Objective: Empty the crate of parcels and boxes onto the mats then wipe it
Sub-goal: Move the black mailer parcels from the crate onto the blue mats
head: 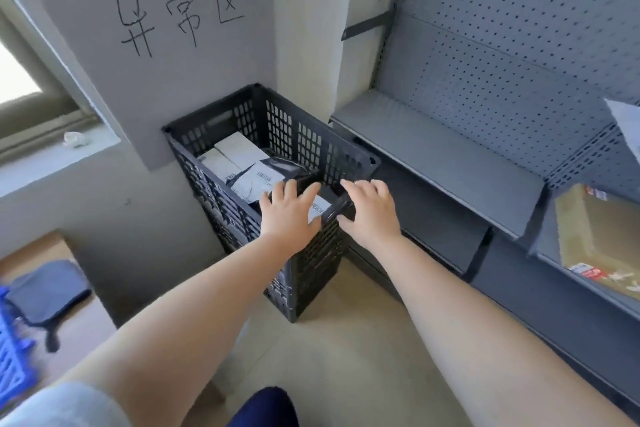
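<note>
A black lattice crate [311, 146] stands on the floor in the corner against the grey wall. Inside lie white boxes [235, 152], a white-labelled parcel [258, 180] and a black parcel [289, 166]. My left hand [287, 210] reaches over the crate's near rim with fingers spread above the parcels. My right hand [369, 208] is beside it at the crate's near right corner, fingers straight, over a black parcel edge [341, 206]. Neither hand plainly grips anything.
Grey metal shelving [440, 152] with pegboard backing stands right of the crate; a brown cardboard box [602, 239] lies on a lower shelf. At left, a dark cloth [48, 291] lies on brown cardboard, with a blue crate [10, 350] at the edge. A window ledge is upper left.
</note>
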Demonstrator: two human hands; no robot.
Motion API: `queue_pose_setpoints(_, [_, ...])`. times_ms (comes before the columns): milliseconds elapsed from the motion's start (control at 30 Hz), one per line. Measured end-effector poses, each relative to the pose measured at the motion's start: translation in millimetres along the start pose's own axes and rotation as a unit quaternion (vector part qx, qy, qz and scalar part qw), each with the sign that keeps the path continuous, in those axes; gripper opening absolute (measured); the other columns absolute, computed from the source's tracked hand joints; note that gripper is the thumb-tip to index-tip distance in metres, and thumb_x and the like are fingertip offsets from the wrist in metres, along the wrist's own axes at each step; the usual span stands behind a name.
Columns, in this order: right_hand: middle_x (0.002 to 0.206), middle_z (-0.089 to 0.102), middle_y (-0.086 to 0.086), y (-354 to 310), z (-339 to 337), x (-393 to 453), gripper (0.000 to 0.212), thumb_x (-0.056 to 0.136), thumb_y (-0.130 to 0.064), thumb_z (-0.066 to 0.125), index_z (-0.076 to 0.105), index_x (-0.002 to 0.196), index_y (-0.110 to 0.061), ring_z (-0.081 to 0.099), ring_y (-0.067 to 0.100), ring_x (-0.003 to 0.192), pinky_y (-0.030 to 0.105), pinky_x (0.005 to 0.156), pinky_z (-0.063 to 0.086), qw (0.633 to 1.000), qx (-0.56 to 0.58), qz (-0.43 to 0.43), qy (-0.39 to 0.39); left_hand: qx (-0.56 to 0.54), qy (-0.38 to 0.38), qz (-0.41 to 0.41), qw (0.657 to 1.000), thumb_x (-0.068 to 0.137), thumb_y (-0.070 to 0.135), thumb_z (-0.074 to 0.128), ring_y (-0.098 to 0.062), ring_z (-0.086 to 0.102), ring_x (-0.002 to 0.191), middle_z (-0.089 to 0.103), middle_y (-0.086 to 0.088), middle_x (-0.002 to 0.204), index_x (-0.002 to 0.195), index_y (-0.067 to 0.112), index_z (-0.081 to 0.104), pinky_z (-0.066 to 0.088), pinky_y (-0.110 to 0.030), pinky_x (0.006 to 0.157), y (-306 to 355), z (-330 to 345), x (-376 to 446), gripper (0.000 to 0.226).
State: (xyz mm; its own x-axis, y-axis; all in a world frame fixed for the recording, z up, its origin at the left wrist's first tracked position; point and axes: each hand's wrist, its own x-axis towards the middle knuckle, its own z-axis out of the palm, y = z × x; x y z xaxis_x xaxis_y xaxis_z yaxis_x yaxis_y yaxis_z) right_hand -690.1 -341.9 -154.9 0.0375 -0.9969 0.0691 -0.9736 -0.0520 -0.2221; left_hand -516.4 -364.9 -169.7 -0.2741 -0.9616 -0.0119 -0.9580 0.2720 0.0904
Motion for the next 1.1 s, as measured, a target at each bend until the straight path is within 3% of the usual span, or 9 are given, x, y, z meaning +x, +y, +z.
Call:
queue_pose_setpoints(167, [0.143, 0.047, -0.002, -2.8, 28.2, 80.6, 0.061, 0.091, -0.037, 0.062, 0.039, 0.147, -0.024, 0.032, 0.025, 0.134, 0.042, 0.109, 0.034, 0.996, 0.0, -0.081, -0.037, 0.053, -0.032, -0.012, 0.998, 0.097, 0.055, 0.043, -0.04, 0.017, 0.142, 0.023, -0.014, 0.153, 0.153, 0.033, 0.014, 0.016, -0.062, 0.115, -24.8, 12.5, 57.3, 0.066])
queue_pose_setpoints(367, [0.146, 0.04, 0.002, -3.6, 46.7, 164.3, 0.074, 0.088, -0.038, 0.065, 0.028, 0.151, -0.028, 0.027, 0.029, 0.135, 0.044, 0.111, 0.03, 0.979, -0.054, -0.1, -0.169, 0.048, -0.094, -0.058, 0.993, 0.098, 0.055, 0.04, -0.041, 0.012, 0.145, 0.019, -0.018, 0.156, 0.152, 0.028, 0.018, 0.011, -0.065, 0.114, -50.2, 32.0, 102.3, 0.064])
queue_pose_setpoints(600, [0.152, 0.033, 0.002, -19.1, 83.2, 223.8, 0.077, 0.086, -0.038, 0.068, 0.029, 0.152, -0.028, 0.023, 0.028, 0.14, 0.043, 0.114, 0.029, 0.96, -0.048, -0.164, -0.22, 0.045, -0.175, -0.115, 0.977, 0.098, 0.055, 0.042, -0.041, 0.002, 0.149, 0.007, -0.019, 0.162, 0.155, 0.026, 0.007, 0.008, -0.067, 0.115, -59.5, 49.7, 138.3, 0.072])
queue_pose_setpoints(867, [0.14, 0.04, 0.004, -41.3, 126.0, 298.1, 0.063, 0.087, -0.03, 0.064, 0.036, 0.144, -0.027, 0.033, 0.029, 0.126, 0.046, 0.097, 0.041, 0.923, -0.009, -0.236, -0.304, -0.013, -0.157, -0.258, 0.953, 0.1, 0.048, 0.04, -0.039, 0.009, 0.148, 0.019, -0.014, 0.16, 0.153, 0.046, 0.003, 0.012, -0.062, 0.115, -84.9, 72.8, 172.9, 0.065])
queue_pose_setpoints(933, [0.143, 0.038, 0.003, -39.7, 131.8, 314.6, 0.065, 0.087, -0.032, 0.065, 0.036, 0.145, -0.028, 0.031, 0.029, 0.13, 0.047, 0.102, 0.039, 0.901, -0.001, -0.267, -0.342, -0.054, -0.119, -0.318, 0.939, 0.101, 0.042, 0.039, -0.038, 0.018, 0.145, 0.03, -0.013, 0.155, 0.152, 0.046, 0.011, 0.015, -0.06, 0.114, -79.8, 79.9, 176.3, 0.058])
queue_pose_setpoints(1033, [0.144, 0.041, 0.002, -43.7, 132.3, 347.5, 0.06, 0.087, -0.037, 0.068, 0.045, 0.142, -0.028, 0.03, 0.028, 0.134, 0.047, 0.107, 0.037, 0.871, 0.034, -0.287, -0.397, -0.109, 0.027, -0.383, 0.917, 0.1, 0.037, 0.036, -0.036, 0.044, 0.123, 0.055, -0.014, 0.13, 0.143, 0.041, 0.035, 0.03, -0.053, 0.107, -65.5, 87.0, 178.8, 0.043])
queue_pose_setpoints(1100, [0.142, 0.046, 0.003, -55.6, 133.3, 370.8, 0.053, 0.088, -0.036, 0.067, 0.051, 0.138, -0.027, 0.033, 0.027, 0.134, 0.042, 0.106, 0.037, 0.855, 0.071, -0.303, -0.415, -0.179, 0.122, -0.426, 0.879, 0.1, 0.036, 0.036, -0.032, 0.048, 0.116, 0.058, -0.011, 0.122, 0.138, 0.038, 0.042, 0.037, -0.047, 0.099, -57.8, 87.0, 180.3, 0.039])
